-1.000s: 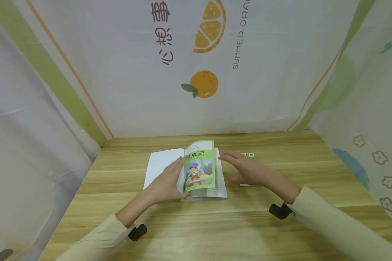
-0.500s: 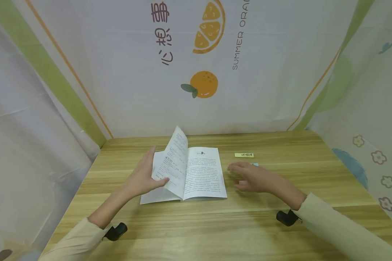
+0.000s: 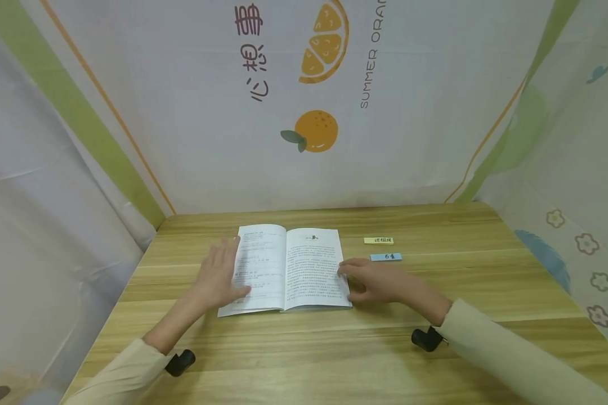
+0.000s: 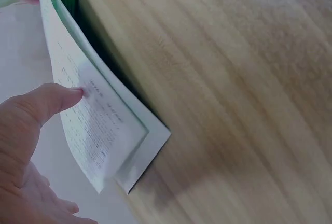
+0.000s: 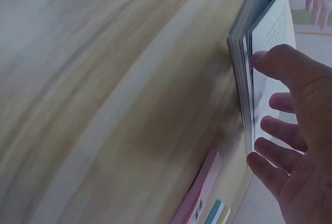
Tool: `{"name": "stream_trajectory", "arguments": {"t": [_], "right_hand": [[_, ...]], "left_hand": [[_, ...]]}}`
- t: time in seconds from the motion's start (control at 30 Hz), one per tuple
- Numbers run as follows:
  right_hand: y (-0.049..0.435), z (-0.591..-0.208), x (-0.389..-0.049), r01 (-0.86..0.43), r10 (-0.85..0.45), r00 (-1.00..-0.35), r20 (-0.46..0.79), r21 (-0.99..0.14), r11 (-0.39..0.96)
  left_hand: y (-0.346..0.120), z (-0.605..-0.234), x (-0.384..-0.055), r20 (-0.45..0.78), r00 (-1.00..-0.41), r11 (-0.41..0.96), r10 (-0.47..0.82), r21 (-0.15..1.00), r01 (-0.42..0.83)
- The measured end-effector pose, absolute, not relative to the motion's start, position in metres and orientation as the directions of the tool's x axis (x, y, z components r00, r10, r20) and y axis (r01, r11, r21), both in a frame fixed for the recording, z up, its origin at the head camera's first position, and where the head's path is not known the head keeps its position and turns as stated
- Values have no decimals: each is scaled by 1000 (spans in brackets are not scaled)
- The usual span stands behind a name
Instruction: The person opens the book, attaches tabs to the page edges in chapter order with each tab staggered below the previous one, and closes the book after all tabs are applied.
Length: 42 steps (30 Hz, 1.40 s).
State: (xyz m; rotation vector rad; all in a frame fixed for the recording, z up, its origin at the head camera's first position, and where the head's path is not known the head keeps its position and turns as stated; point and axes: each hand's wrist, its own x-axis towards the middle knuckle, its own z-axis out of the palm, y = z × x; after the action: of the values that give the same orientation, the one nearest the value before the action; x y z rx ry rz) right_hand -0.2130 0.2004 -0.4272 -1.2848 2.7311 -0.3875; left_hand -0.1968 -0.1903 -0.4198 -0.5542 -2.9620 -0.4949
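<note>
An open book (image 3: 311, 270) lies on the wooden table, with printed text on both pages. My left hand (image 3: 215, 275) is spread at the left page's outer edge, and its thumb (image 4: 70, 97) touches the print. At the opposite side, my right hand (image 3: 377, 281) has its fingertips right at the right page's edge. In the right wrist view, the right thumb (image 5: 267, 60) meets the stacked page edges, the other fingers loosely bent beside them. Right of the book lie a yellow paper strip (image 3: 378, 241) and a blue paper strip (image 3: 385, 257), both with handwriting.
A pink strip (image 5: 199, 187) lies near the right hand, hidden under that hand in the head view. White curtains (image 3: 395, 163) with orange prints stand behind the wooden table (image 3: 309, 360) and along its sides. Black wrist cameras hang below both sleeves.
The green illustrated leaf and then a raised text page have turned over to the left; the left page now lies down. My left hand moved left with them; the right hand came back to the book's edge.
</note>
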Motion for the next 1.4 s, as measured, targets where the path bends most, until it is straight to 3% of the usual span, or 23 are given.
{"name": "stream_trajectory", "arguments": {"t": [0.2, 0.73, 1.2, 1.4], "right_hand": [[184, -429, -212, -720, -758, -650, -48, -279, 635], [161, -430, -217, -724, -773, -630, -82, -299, 622], [176, -428, -215, -772, -825, -565, -34, -330, 543], [177, -427, -212, -764, -818, -574, -30, -339, 549]], "left_hand": [[-176, -425, -198, 64, -918, 863, 391, 322, 390], [-121, -423, -196, -31, -775, 725, 631, 379, 576], [-128, -421, -189, -115, -766, 732, 633, 412, 543], [-133, -423, -189, -119, -769, 729, 628, 435, 528]]}}
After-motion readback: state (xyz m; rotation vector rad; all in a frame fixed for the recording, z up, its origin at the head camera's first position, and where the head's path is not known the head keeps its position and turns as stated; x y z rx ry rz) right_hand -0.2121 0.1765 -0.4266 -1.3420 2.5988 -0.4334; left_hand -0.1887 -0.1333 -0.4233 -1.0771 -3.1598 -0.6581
